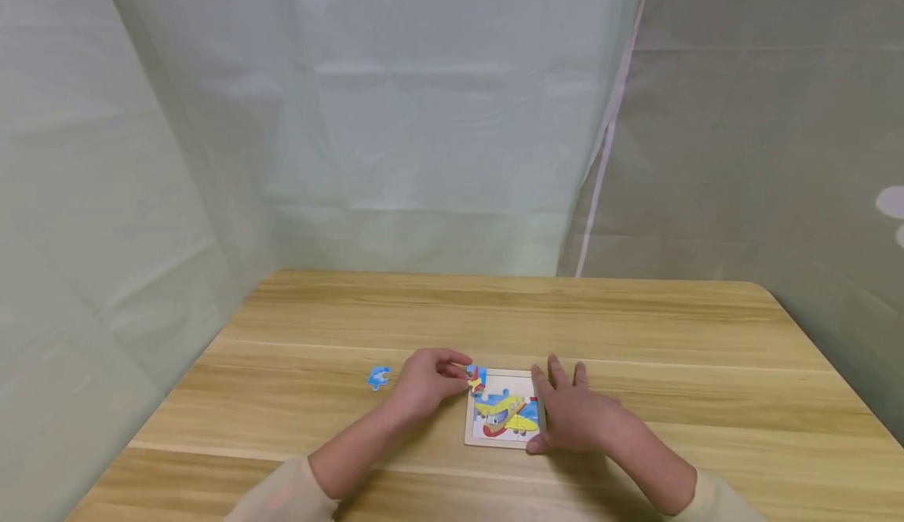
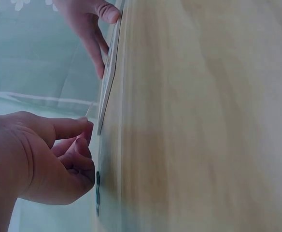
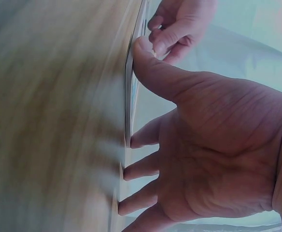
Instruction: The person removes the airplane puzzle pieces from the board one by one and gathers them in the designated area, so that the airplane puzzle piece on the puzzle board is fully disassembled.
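Between thumb and fingers, my left hand [image 1: 425, 382] pinches a blue jigsaw piece [image 1: 477, 379] with red and yellow on it, over the upper left corner of a wooden puzzle tray [image 1: 500, 443]. Joined pieces in the tray's lower part show a yellow airplane [image 1: 503, 416] on blue; bare wood shows above them. My right hand [image 1: 575, 412] rests along the tray's right side with fingers spread. In the right wrist view its thumb [image 3: 148, 63] touches the tray's edge and its fingertips reach the table. The left wrist view shows the pinched piece only edge-on.
A loose blue jigsaw piece [image 1: 378, 377] lies on the table to the left of my left hand. The wood-grain table [image 1: 339, 314] extends around the tray. Pale cloth sheets [image 1: 438, 114] hang behind the table and at its sides.
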Available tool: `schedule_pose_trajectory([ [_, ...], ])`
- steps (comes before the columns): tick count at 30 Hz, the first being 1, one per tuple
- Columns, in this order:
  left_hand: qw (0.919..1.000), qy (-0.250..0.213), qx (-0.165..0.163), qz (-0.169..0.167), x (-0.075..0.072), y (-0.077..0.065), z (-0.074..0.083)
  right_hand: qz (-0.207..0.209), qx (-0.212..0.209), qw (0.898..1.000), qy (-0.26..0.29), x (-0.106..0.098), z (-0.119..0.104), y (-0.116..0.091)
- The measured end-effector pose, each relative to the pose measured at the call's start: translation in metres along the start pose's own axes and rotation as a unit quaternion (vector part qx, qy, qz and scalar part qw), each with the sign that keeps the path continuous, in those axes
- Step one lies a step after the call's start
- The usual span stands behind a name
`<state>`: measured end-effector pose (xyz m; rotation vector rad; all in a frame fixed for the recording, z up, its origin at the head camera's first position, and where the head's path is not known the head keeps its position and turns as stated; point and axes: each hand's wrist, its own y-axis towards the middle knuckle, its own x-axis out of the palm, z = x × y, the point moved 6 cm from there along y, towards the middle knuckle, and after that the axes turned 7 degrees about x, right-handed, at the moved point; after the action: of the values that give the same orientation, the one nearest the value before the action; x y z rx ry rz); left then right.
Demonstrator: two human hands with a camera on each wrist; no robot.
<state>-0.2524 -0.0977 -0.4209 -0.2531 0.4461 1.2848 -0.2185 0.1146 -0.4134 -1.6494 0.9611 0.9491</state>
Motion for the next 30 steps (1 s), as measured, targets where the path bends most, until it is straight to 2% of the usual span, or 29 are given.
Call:
schedule_pose_trajectory([
  [19,0.9971,0.075,-0.005,0.009,-0.024,-0.01,-0.007,-0.004,0.001,1.0,0.009,-0.001,0.0,-0.001],
  [25,0.9942,0.106,-0.002,0.018,-0.027,-0.01,-0.007,0.003,0.003,1.0,0.011,-0.001,0.0,0.0],
  [30,0.995,0.098,0.003,0.02,-0.025,-0.01,-0.007,0.009,-0.004,1.0,-0.002,-0.001,0.0,0.001],
])
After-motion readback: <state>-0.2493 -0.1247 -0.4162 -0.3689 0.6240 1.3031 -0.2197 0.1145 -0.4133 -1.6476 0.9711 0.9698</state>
